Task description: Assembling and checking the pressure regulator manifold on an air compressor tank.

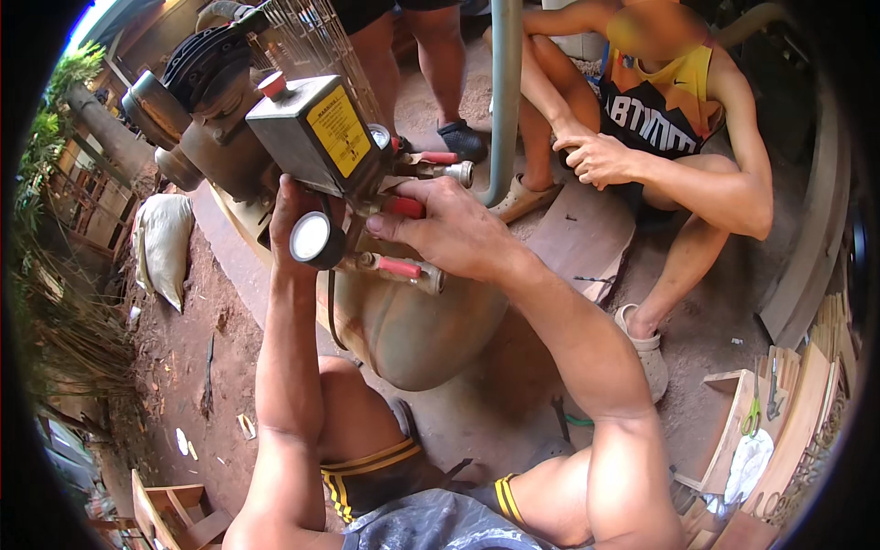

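Note:
An air compressor with a rusty, rounded tank [412, 330] stands in front of me. Above its manifold sits a dark pressure switch box [298, 128] with a yellow label and a red knob [272, 85] on top. My left hand [295, 225] grips the lower side of that box; its fingers are partly hidden behind a round white-faced gauge [312, 237]. With thumb and fingers closed, my right hand [449, 229] pinches a valve's red handle [404, 207] at the manifold. Another red-handled valve [400, 267] is just below, and a third [439, 158] lies beyond.
A seated person [660, 119] with clasped hands is at the far right, behind a grey pipe [505, 101]. Another person's legs [438, 64] stand at the back. A white sack [165, 246] lies left. Green-handled scissors [752, 417] and wooden boards [807, 412] are at right.

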